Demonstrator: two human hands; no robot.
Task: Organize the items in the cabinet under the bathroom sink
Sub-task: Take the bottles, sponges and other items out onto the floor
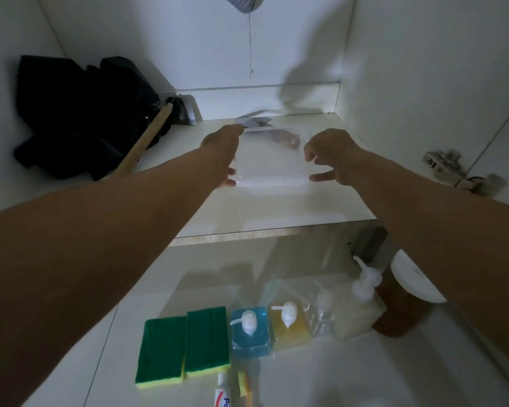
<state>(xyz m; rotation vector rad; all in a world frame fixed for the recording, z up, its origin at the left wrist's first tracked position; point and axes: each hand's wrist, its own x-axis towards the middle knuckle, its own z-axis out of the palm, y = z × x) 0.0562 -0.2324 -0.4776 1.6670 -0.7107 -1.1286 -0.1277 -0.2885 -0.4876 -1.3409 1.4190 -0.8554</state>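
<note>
Plastic bag [269,160] is being laid on the shelf [276,207]: left hand [222,154] holding its edge, right hand [332,158] hovering, fingers loosely curled, empty. Next: probably flatten.

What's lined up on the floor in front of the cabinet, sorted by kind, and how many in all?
Green-and-yellow sponges: 2
Pump bottles: 4, namely blue, yellow, clear, white
Brown jar with white lid: 1
Toothpaste tube: 1
Total: 8
</note>
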